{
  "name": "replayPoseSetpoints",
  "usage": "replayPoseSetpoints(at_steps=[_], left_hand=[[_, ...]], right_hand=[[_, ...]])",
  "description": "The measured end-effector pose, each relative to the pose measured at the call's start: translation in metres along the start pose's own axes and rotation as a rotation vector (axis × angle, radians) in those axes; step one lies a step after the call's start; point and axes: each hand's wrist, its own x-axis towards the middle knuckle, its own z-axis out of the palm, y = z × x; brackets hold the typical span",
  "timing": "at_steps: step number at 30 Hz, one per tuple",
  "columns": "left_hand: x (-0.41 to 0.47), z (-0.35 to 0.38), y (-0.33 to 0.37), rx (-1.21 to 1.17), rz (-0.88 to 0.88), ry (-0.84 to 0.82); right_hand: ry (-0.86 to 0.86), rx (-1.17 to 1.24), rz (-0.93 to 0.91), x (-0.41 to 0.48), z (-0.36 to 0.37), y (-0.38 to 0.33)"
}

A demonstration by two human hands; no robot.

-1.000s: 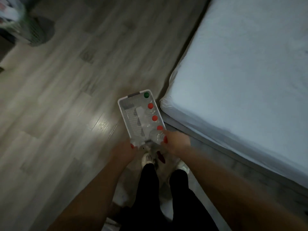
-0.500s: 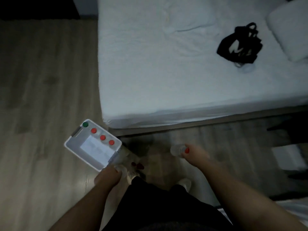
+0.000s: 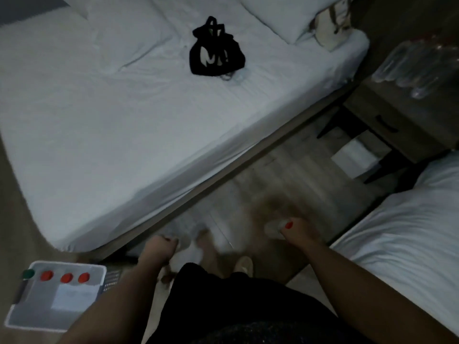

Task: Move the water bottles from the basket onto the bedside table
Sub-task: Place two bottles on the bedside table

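Right hand carries 1 bottle; tabletop lies ahead and to the right.

Right hand [image 3: 296, 232] fingers clamped on a red-capped bottle [image 3: 275, 227], held roughly level, base pointing left. Left hand [image 3: 159, 249] curled, blurred: cannot tell whether it holds anything. Basket [image 3: 99, 269] low left, 4 caps showing. Bedside tabletop [image 3: 372, 100] far upper right, nearer the right hand.

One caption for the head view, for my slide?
Right hand carries a red-capped bottle toward the bedside table.
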Motion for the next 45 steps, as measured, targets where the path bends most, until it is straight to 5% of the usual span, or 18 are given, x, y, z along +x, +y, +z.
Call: replayPoseSetpoints(at_steps=[16, 24, 32, 40, 45], left_hand=[[0.054, 0.045, 0.298, -0.135, 0.235, -0.237], [0.055, 0.026, 0.450, 0.414, 0.750, -0.224], [0.039, -0.002, 0.572, 0.485, 1.022, -0.119], [0.040, 0.009, 0.656, 0.447, 1.057, -0.155], [0.038, 0.033, 0.705, 0.336, 1.076, -0.138]], right_hand=[[0.154, 0.460, 0.341, 0.052, -0.094, 0.073], [0.297, 0.486, 0.335, 0.090, -0.200, 0.016], [0.447, 0.502, 0.312, 0.117, -0.288, -0.014], [0.630, 0.608, 0.299, 0.150, -0.351, -0.001], [0.588, 0.631, 0.314, 0.192, -0.391, 0.029]])
